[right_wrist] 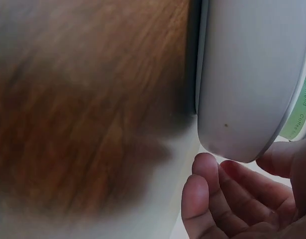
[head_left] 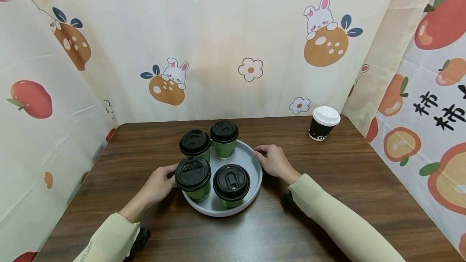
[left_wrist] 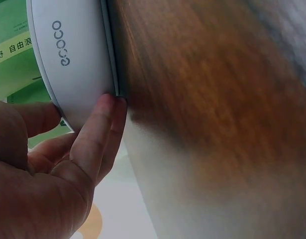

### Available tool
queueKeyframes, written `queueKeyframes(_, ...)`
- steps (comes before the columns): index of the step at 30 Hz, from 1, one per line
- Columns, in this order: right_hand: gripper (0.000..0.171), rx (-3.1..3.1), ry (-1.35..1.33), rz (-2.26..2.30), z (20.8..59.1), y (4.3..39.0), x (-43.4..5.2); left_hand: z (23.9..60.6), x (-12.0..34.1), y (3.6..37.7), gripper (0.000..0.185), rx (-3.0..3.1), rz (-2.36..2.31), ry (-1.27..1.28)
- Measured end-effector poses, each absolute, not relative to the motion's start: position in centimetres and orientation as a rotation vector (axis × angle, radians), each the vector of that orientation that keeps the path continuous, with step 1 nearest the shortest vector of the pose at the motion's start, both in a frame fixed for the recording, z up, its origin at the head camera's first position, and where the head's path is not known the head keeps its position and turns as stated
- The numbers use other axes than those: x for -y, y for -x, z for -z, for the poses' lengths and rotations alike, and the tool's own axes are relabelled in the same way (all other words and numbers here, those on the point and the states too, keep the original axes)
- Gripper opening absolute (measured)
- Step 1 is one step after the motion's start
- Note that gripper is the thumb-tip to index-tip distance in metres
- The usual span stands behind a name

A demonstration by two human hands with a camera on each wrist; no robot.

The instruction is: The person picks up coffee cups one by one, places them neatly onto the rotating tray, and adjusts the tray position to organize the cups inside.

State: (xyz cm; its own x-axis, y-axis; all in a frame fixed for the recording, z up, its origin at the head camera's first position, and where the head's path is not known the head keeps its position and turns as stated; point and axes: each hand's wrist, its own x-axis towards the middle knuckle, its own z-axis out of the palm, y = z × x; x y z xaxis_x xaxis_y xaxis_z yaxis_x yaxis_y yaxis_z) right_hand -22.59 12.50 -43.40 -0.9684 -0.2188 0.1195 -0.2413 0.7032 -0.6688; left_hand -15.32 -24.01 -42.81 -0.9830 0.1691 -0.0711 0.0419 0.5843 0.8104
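A round grey tray (head_left: 252,160) lies on the dark wooden table (head_left: 346,181). On it stand several green paper cups (head_left: 224,132) with black lids. My left hand (head_left: 165,179) is at the tray's left edge. In the left wrist view the left hand (left_wrist: 58,149) pinches the tray (left_wrist: 73,59), its fingers (left_wrist: 100,124) on the outer wall and its thumb over the rim. My right hand (head_left: 271,159) is at the tray's right edge. In the right wrist view the right hand's fingertips (right_wrist: 207,172) sit a hair below the tray's wall (right_wrist: 247,74), loosely bent.
A black paper cup with a white lid (head_left: 323,123) stands at the table's back right. Printed fabric screens (head_left: 233,51) close the table in at the back and both sides. Bare wood lies in front of and beside the tray.
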Motion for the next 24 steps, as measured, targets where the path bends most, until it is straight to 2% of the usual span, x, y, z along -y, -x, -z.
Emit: queueKeyframes(24,0.019,2.87,-0.393,-1.151,43.58,22.52,-12.48,42.91,24.18,15.26,0.044,-2.631,-1.39,-0.184)
